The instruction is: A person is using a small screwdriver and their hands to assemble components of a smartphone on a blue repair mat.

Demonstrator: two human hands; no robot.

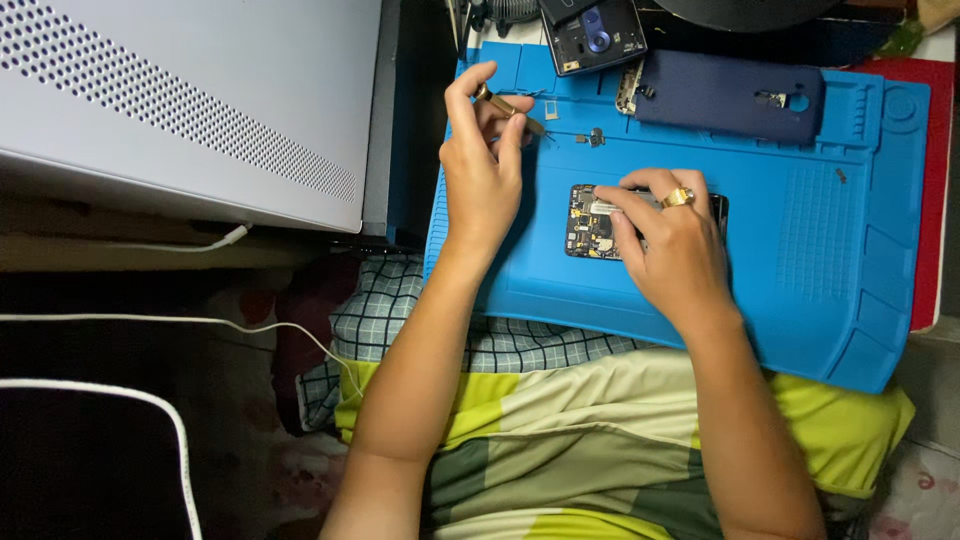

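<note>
The left hand (pixel 482 165) pinched slim brass-coloured tweezers (pixel 508 106) above the ridged blue rubbery mat (pixel 820 250); the ringed right hand (pixel 668 238) pressed fingertips on the opened phone (pixel 588 222) mid-mat, flat room clear rightward

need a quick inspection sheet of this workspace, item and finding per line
surface: blue repair mat resting on a striped pillow
job's things: opened phone with its circuit board showing, lying flat mid-mat; thin tool
clutter: dark blue back cover along the mat's top edge, black phone part above it, small loose parts on the mat
hands: left hand raised, pinching the tool; right hand, ring on one finger, pressing on the phone
cables: white cables at left
surroundings: white perforated case at upper left, checked cloth under the mat
</note>
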